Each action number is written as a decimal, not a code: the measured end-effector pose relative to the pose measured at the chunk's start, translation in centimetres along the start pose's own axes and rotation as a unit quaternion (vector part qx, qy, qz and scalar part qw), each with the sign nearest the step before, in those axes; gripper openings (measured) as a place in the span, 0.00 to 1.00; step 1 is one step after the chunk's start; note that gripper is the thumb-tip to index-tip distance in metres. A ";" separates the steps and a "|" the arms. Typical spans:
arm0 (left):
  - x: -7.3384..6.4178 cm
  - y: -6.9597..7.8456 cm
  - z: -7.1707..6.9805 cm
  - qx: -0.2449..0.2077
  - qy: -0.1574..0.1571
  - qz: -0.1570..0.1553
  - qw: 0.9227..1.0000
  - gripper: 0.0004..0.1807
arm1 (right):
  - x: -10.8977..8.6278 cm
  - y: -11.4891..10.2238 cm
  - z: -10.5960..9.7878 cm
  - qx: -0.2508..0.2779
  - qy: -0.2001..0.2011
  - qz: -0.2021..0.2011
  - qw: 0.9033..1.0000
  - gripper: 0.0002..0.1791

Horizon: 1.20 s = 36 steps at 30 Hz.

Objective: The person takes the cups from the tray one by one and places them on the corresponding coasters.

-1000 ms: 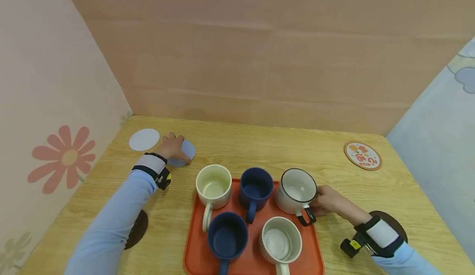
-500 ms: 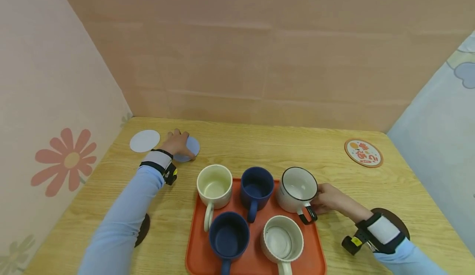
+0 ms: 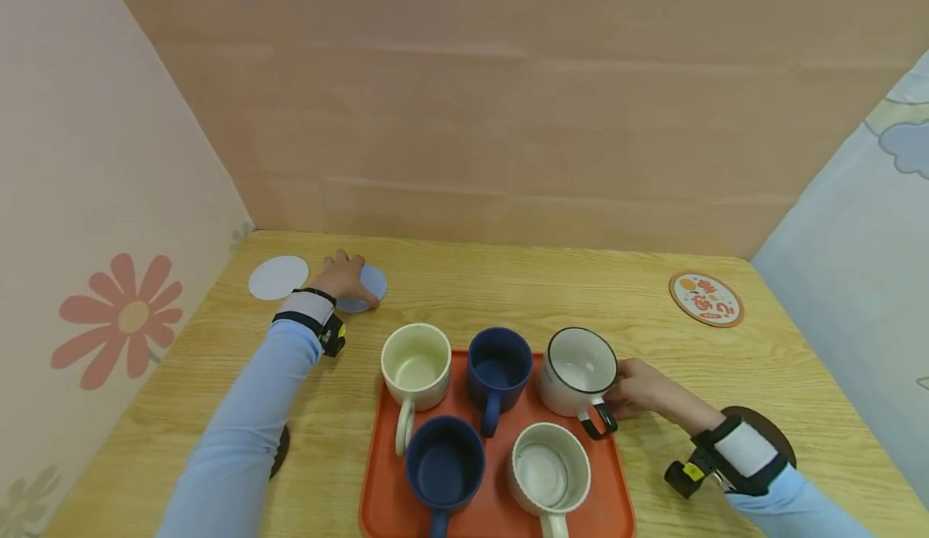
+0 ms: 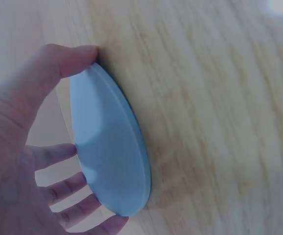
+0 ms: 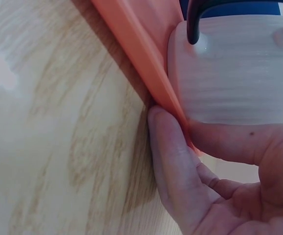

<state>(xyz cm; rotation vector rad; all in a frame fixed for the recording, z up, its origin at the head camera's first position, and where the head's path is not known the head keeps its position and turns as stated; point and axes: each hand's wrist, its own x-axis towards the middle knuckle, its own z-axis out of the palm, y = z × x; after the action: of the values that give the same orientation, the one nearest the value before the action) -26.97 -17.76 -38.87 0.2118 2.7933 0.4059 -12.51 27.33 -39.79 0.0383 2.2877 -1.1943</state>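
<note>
My left hand (image 3: 344, 277) spans a round light blue coaster (image 4: 109, 142) at the back left of the table. Its thumb presses one edge and several fingertips touch the opposite edge. At the right side of an orange tray (image 3: 497, 473), my right hand (image 3: 639, 389) pinches the tray's rim, thumb on top and fingers under it. Beside that thumb stands a white mug (image 3: 566, 385) with a black rim and black handle. The tray also bears a pale yellow mug (image 3: 417, 364), two dark blue mugs (image 3: 501, 369) and a cream mug (image 3: 549, 469), all upright with handles toward me.
A white round coaster (image 3: 279, 277) lies left of my left hand. At the back right is a printed coaster with an orange border (image 3: 706, 299). A dark brown disc (image 3: 762, 433) lies under my right wrist; another (image 3: 280, 451) is partly behind my left sleeve. Walls border the table.
My left hand and the light blue coaster have shifted slightly right and toward the back, then stopped. My right hand stays at the tray's rim. The mugs stay put.
</note>
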 end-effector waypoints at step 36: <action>0.5 -0.1 -0.3 -0.011 -0.001 0.007 1.000 0.48 | -0.2 0.8 -0.4 0.015 -0.024 -0.014 0.999 0.21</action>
<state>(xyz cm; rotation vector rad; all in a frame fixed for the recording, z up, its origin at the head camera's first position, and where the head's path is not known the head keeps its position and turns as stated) -27.49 -17.80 -38.75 0.2281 2.7845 0.4396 -12.29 28.13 -40.08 -0.0116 2.2349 -1.2305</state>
